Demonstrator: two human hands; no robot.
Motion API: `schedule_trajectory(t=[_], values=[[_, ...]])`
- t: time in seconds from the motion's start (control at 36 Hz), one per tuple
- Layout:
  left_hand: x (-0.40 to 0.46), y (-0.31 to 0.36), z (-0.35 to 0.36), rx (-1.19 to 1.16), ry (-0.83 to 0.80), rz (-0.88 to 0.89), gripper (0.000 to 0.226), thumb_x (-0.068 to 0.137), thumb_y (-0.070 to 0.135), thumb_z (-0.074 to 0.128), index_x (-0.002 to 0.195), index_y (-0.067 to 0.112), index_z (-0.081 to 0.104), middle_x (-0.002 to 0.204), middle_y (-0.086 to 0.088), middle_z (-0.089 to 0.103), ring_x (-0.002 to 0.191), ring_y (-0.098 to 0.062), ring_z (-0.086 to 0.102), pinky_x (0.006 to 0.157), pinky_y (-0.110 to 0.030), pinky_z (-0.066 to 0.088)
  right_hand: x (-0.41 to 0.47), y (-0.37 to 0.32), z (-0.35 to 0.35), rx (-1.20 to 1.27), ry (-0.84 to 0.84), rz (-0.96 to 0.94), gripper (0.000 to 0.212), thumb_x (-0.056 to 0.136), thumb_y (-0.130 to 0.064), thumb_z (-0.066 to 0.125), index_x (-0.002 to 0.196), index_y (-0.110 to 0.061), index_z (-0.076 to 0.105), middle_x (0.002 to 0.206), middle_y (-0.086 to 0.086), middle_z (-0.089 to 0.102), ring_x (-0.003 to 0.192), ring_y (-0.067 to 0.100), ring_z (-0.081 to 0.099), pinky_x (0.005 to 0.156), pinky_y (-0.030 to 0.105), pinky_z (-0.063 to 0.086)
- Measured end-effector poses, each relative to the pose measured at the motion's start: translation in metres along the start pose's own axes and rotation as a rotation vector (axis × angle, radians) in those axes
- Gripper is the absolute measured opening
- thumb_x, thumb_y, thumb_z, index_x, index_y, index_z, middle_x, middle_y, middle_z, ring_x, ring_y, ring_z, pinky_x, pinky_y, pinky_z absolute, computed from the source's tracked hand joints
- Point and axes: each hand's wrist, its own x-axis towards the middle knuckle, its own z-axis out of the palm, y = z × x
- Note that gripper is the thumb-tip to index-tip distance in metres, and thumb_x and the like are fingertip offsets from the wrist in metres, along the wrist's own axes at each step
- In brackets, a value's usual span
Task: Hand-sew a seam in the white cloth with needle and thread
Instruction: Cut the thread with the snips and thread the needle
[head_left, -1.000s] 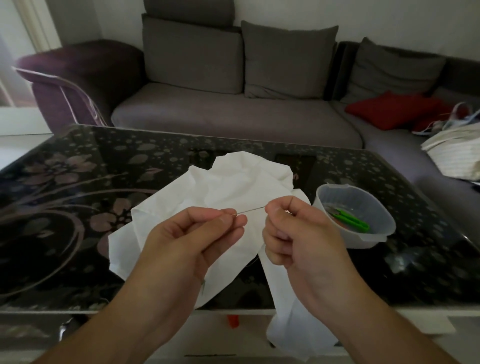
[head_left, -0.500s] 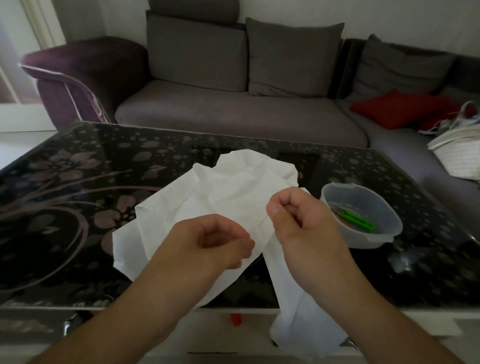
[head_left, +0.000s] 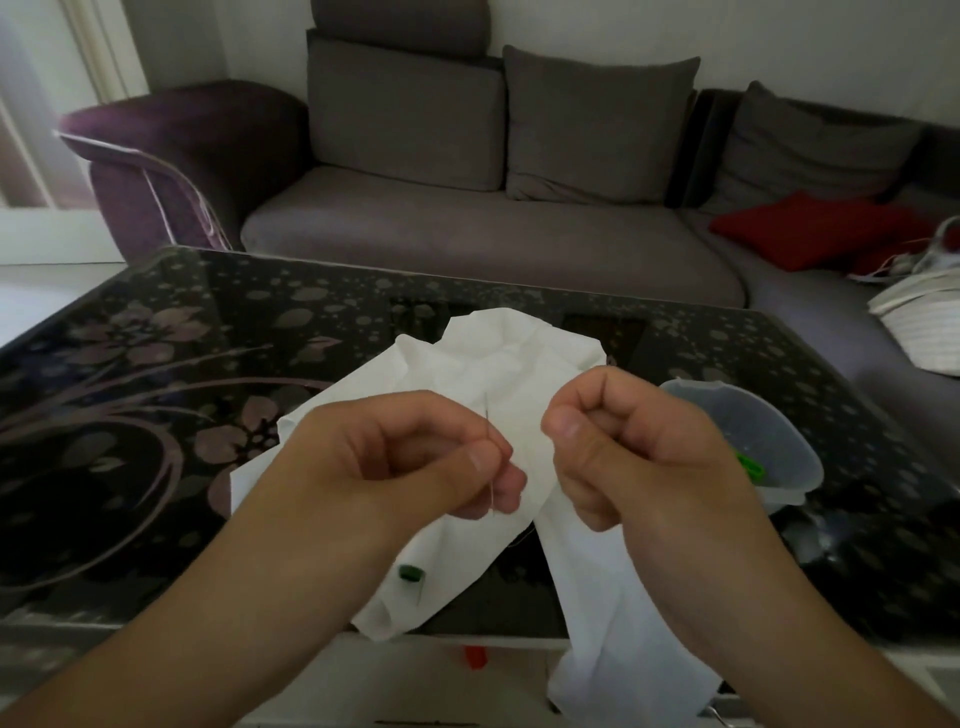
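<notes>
I see left hand (head_left: 415, 457) pinching needle (head_left: 488, 447), needle upright, just above white cloth (head_left: 493, 364). Right hand (head_left: 623, 447) curled tight beside it; cannot tell if thread is in it. White cloth lies crumpled on dark flower table (head_left: 156, 364), one end hanging off near edge. Clear plastic bowl (head_left: 769, 431) sits right of my hands, green thing (head_left: 750, 465) inside. Small green spool (head_left: 412, 573) lies on cloth.

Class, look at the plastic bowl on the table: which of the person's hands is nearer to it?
The right hand is nearer, just beside the plastic bowl on its left. The left hand is farther off, beyond the right hand, pinching the needle.
</notes>
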Motion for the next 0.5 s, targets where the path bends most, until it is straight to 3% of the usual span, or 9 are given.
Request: schedule_trajectory(t=[0.11, 0.19, 0.28, 0.42, 0.5], values=[[0.003, 0.004, -0.002, -0.073, -0.023, 0.072, 0.012, 0.074, 0.021, 0.089, 0.085, 0.019, 0.084, 0.109, 0.000, 0.080, 0.106, -0.018, 0.076, 0.091, -0.023, 0.059, 0.001, -0.007, 0.001, 0.019, -0.021, -0.003, 0.013, 0.086, -0.033, 0.057, 0.082, -0.031, 0.069, 0.054, -0.006, 0.052, 0.050, 0.004, 0.044, 0.054, 0.021, 0.039], [0.007, 0.005, -0.001, -0.077, -0.014, 0.117, 0.014, 0.070, 0.024, 0.088, 0.083, 0.022, 0.085, 0.115, 0.007, 0.079, 0.113, -0.013, 0.073, 0.095, -0.015, 0.053, 0.004, -0.011, 0.001, 0.019, -0.029, -0.009, 0.013, 0.088, -0.031, 0.059, 0.081, -0.031, 0.070, 0.053, -0.006, 0.052, 0.050, 0.005, 0.044, 0.054, 0.023, 0.039], [0.009, 0.007, 0.003, -0.097, 0.025, 0.155, 0.018, 0.067, 0.029, 0.074, 0.080, 0.022, 0.085, 0.105, 0.007, 0.081, 0.105, -0.008, 0.075, 0.088, -0.010, 0.053, 0.006, -0.013, 0.003, 0.029, -0.062, -0.034, 0.013, 0.083, -0.035, 0.059, 0.080, -0.029, 0.071, 0.052, -0.006, 0.051, 0.049, 0.006, 0.043, 0.053, 0.021, 0.038], [0.010, 0.007, 0.005, -0.067, 0.109, 0.164, 0.017, 0.068, 0.023, 0.072, 0.079, 0.026, 0.085, 0.086, 0.004, 0.082, 0.080, -0.009, 0.078, 0.074, -0.009, 0.056, 0.008, -0.010, 0.008, 0.060, -0.102, -0.044, 0.013, 0.088, -0.028, 0.063, 0.078, -0.025, 0.071, 0.051, -0.007, 0.049, 0.048, 0.005, 0.042, 0.050, 0.016, 0.037], [0.012, 0.006, 0.004, -0.001, 0.157, 0.148, 0.018, 0.068, 0.026, 0.072, 0.081, 0.029, 0.085, 0.081, 0.003, 0.081, 0.076, -0.011, 0.078, 0.071, -0.009, 0.056, 0.010, -0.008, 0.009, 0.050, -0.115, -0.037, 0.018, 0.093, -0.023, 0.061, 0.079, -0.027, 0.071, 0.050, -0.011, 0.051, 0.047, 0.003, 0.043, 0.048, 0.015, 0.037]])
